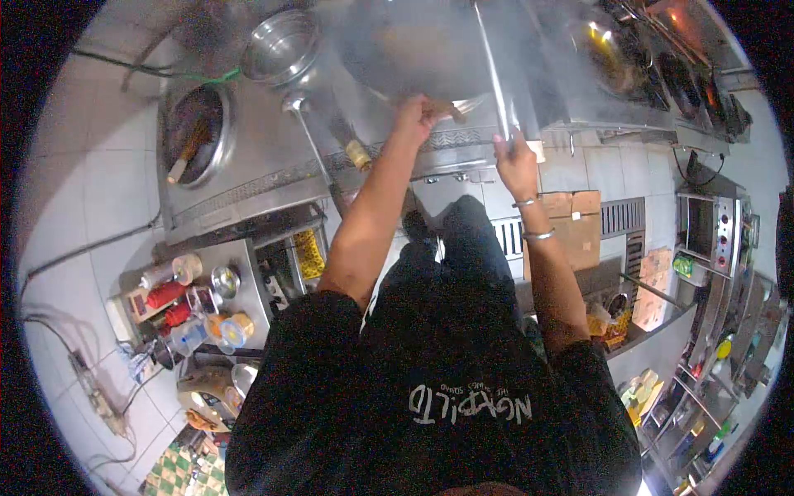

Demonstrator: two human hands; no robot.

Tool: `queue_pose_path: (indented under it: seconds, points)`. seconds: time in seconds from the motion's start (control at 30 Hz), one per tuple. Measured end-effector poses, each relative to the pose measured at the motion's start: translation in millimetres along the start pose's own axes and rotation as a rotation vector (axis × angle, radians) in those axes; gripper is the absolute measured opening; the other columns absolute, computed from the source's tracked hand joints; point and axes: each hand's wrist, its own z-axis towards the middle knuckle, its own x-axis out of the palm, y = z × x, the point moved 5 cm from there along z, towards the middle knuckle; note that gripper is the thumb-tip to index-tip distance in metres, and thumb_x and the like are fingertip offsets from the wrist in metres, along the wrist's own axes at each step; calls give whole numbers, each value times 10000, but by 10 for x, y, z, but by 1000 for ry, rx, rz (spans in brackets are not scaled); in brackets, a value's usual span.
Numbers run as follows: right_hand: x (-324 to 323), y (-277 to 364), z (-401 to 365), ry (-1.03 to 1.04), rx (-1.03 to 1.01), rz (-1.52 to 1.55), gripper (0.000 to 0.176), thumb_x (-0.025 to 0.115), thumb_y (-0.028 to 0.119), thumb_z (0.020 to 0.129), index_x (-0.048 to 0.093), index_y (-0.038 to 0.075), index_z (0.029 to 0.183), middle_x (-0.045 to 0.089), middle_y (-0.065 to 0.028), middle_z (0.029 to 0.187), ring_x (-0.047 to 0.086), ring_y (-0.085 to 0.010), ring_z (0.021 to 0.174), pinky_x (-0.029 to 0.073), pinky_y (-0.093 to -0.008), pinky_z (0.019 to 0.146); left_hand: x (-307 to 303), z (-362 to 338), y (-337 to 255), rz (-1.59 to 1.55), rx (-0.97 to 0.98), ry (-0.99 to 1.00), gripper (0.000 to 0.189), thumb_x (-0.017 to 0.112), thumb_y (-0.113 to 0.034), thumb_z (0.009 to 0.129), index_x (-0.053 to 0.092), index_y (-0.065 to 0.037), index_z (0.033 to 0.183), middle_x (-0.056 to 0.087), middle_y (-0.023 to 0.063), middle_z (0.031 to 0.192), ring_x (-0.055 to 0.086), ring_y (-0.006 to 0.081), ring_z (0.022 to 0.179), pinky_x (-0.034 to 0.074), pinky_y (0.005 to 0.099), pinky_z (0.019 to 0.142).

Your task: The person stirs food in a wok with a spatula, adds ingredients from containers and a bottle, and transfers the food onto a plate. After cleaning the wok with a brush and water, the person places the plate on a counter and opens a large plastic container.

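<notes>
A large wok [405,62] sits on the steel range in front of me, its contents blurred by steam. My left hand [416,118] is closed at its near rim, gripping a brown piece that looks like a folded cloth [447,110] against the edge. To its right, my right hand [516,161] wraps round the long metal handle of a cooking utensil [495,74]. That handle runs up and away past the wok's right side, and the utensil's far end is out of view.
Left of the wok are a steel bowl [281,50], a ladle [294,102], a wooden-ended tool [357,154] and a round pan [219,136] holding a brush-like tool. On the right stands another wok [608,62] with yellowish liquid. Bottles and tubs [169,293] crowd a lower-left counter.
</notes>
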Motion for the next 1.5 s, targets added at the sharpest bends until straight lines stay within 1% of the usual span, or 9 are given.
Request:
queue_pose_path:
  seconds: [0.27, 0.47, 0.57, 0.87, 0.97, 1.03, 1.13, 1.3, 1.5]
  points:
    - [113, -560, -330, 267, 362, -187, 439, 430, 433, 880, 430, 24, 1041, 563, -318, 751, 547, -482, 767, 431, -538, 658, -109, 167, -26, 722, 275, 118, 171, 486, -105, 826, 562, 38, 881, 611, 132, 874, 587, 229, 844, 496, 298, 735]
    - [-204, -690, -583, 296, 350, -231, 384, 404, 408, 899, 379, 43, 1015, 574, -298, 743, 550, -490, 741, 425, -549, 622, -185, 327, 112, 94, 77, 105, 120, 444, -94, 818, 526, -9, 840, 588, 139, 815, 590, 252, 718, 550, 367, 654]
    - [-470, -619, -466, 254, -11, -556, 296, 421, 335, 886, 446, 44, 931, 582, -253, 684, 585, -425, 637, 466, -508, 544, -249, 649, 207, 600, 389, 427, 134, 444, -114, 821, 520, -9, 853, 588, 143, 824, 591, 275, 729, 544, 396, 673]
    - [-1204, 804, 858, 413, -328, -1044, 230, 513, 255, 805, 614, 55, 753, 592, -187, 667, 599, -357, 658, 482, -439, 591, -215, 364, 215, -12, -75, -51, 183, 417, -135, 846, 498, 9, 927, 575, 147, 870, 576, 298, 831, 522, 452, 715]
    - [-886, 1105, 1381, 295, -679, -901, 203, 520, 238, 772, 614, 70, 711, 599, -142, 651, 613, -282, 612, 487, -383, 547, 170, 212, 182, 917, 542, 423, 219, 450, -199, 847, 514, 9, 871, 561, 153, 803, 569, 307, 813, 515, 453, 706]
    - [-444, 1139, 1641, 246, -770, -715, 165, 544, 241, 742, 614, 93, 724, 606, -117, 681, 619, -258, 623, 486, -378, 549, 257, 49, 388, -29, 47, 50, 258, 493, -241, 829, 535, 5, 764, 533, 163, 690, 567, 272, 681, 505, 452, 635]
    - [47, 1401, 1791, 188, -908, -803, 202, 595, 282, 722, 650, 139, 855, 636, -74, 803, 633, -262, 724, 487, -411, 630, 241, 77, 278, 600, 409, 311, 248, 492, -232, 828, 532, 2, 755, 529, 160, 698, 554, 248, 639, 495, 412, 586]
    - [-514, 1412, 2002, 392, -921, -1016, 200, 610, 236, 729, 630, 83, 855, 625, -135, 704, 628, -300, 689, 509, -376, 607, 33, -64, 220, 22, 133, 22, 195, 485, -208, 833, 532, -20, 810, 559, 134, 787, 569, 232, 737, 486, 370, 645]
    - [-62, 1162, 2237, 507, -513, -1007, 210, 513, 171, 779, 670, 45, 836, 635, -172, 931, 630, -281, 870, 495, -381, 740, 625, -715, -231, 1183, 652, 351, 155, 480, -156, 807, 530, -40, 896, 582, 108, 945, 572, 229, 888, 458, 361, 784]
